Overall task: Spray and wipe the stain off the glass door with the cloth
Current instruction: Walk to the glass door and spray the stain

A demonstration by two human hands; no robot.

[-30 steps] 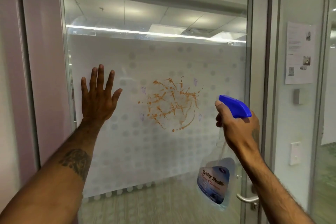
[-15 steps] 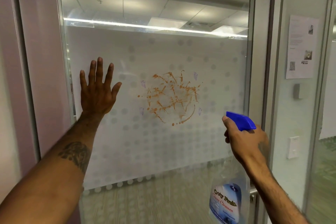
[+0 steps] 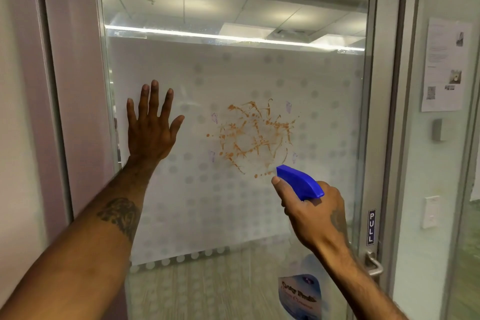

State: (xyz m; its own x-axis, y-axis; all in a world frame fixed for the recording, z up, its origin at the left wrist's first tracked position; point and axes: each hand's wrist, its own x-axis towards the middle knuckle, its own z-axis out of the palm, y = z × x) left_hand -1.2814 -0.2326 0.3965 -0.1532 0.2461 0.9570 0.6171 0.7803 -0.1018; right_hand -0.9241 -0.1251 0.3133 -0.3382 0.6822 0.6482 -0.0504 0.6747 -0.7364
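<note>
An orange-brown scribbled stain (image 3: 253, 138) marks the frosted, dotted panel of the glass door (image 3: 233, 73) at chest height. My left hand (image 3: 152, 125) lies flat against the glass to the left of the stain, fingers spread. My right hand (image 3: 311, 208) grips a clear spray bottle (image 3: 300, 296) by its blue trigger head (image 3: 298, 182). The nozzle points at the lower right edge of the stain, a short way from the glass. No cloth is in view.
A metal door handle (image 3: 372, 265) and a vertical PULL sign (image 3: 371, 227) sit on the door's right frame. A side glass panel on the right carries a paper notice (image 3: 445, 65) and a wall switch (image 3: 431, 212). A pale wall (image 3: 15, 112) borders the left.
My right hand has moved the spray bottle left and closer to the stain, from beside the door frame to just under the stain's lower right. My left hand stays flat on the glass.
</note>
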